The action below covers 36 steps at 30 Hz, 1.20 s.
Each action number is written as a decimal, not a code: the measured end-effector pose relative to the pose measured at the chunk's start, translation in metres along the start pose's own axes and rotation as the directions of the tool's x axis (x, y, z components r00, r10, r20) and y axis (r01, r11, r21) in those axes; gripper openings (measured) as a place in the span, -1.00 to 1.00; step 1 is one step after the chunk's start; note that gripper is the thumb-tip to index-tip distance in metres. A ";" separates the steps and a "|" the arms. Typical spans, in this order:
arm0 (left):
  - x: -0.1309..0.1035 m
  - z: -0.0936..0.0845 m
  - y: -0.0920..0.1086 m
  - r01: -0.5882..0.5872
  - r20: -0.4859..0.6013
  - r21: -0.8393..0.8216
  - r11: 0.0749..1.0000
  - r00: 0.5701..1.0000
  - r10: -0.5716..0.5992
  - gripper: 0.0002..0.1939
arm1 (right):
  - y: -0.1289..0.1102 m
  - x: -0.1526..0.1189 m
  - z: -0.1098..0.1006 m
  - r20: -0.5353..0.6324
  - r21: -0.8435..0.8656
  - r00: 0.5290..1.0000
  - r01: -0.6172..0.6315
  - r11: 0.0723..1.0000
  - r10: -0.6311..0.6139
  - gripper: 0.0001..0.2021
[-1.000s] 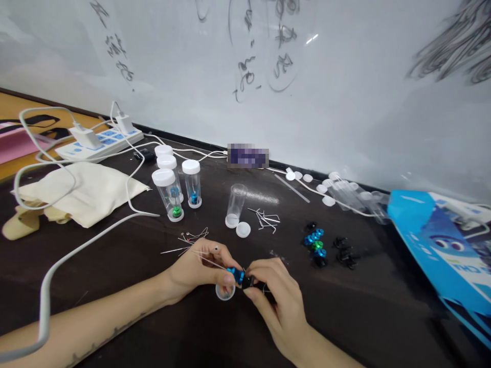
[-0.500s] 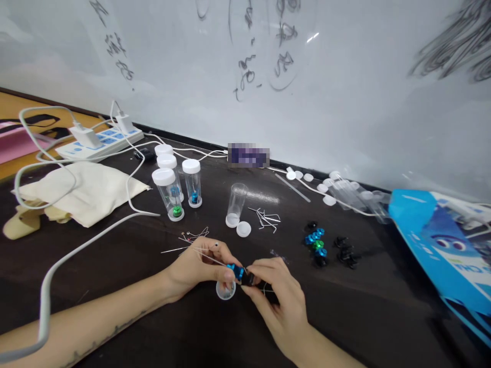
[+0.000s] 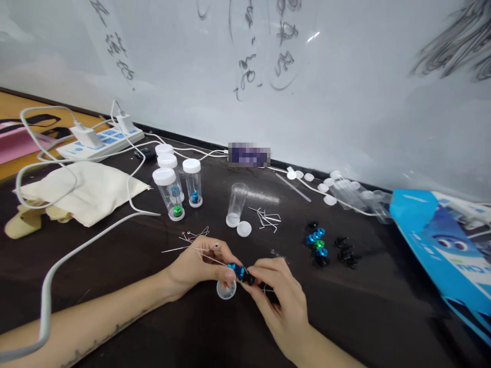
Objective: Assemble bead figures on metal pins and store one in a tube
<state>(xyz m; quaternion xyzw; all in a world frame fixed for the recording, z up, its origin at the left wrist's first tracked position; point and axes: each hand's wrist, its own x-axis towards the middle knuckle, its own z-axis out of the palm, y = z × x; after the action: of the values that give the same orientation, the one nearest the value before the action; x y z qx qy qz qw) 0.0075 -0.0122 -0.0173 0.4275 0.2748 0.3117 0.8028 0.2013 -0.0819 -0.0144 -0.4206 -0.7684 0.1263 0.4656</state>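
Note:
My left hand (image 3: 209,263) pinches a small shiny blue metal piece (image 3: 235,269), with a thin white cord running back from it across my fingers. My right hand (image 3: 282,291) is closed on a small black piece (image 3: 247,278) that touches the blue one end to end. Thin wire or cord shows beneath the right fingers. Just under the left fingertips sits a small round clear-and-white cup (image 3: 226,290) with tiny bits in it. My fingertips partly hide both pieces.
Several white-capped clear tubes (image 3: 164,178) stand at the left. A clear tube (image 3: 237,204), a white cap (image 3: 244,228) and bent metal pins (image 3: 265,220) lie ahead. Blue and green spools (image 3: 318,244) and black parts (image 3: 346,251) are right, beside a blue bag (image 3: 441,245). A white cable (image 3: 49,276) loops at left.
The black piece has turned slightly in my right fingers against the blue one. Otherwise both hands stay in nearly the same place.

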 end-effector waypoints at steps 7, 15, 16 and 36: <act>-0.002 0.001 -0.003 0.030 0.039 -0.003 1.000 0.999 -0.029 -0.79 | -0.002 0.004 -0.005 0.091 0.061 0.996 -0.017 0.998 0.012 -0.88; 0.000 -0.001 -0.002 0.003 0.013 0.002 1.000 1.000 -0.003 -0.79 | 0.001 0.000 0.000 0.017 0.020 0.999 -0.030 0.999 0.030 -0.82; -0.001 0.000 -0.002 0.002 0.014 0.002 1.000 1.000 -0.002 -0.79 | 0.000 0.001 -0.001 0.026 0.024 0.999 -0.028 0.999 0.027 -0.85; -0.002 0.002 0.000 0.015 0.017 -0.005 1.000 1.000 -0.015 -0.79 | -0.002 0.002 -0.006 0.140 0.029 0.988 -0.076 0.997 0.071 -0.92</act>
<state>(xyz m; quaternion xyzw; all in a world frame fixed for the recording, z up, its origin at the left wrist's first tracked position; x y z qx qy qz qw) 0.0082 -0.0148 -0.0163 0.4260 0.2706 0.3028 0.8085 0.2047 -0.0825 -0.0092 -0.4310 -0.7805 0.1855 0.4131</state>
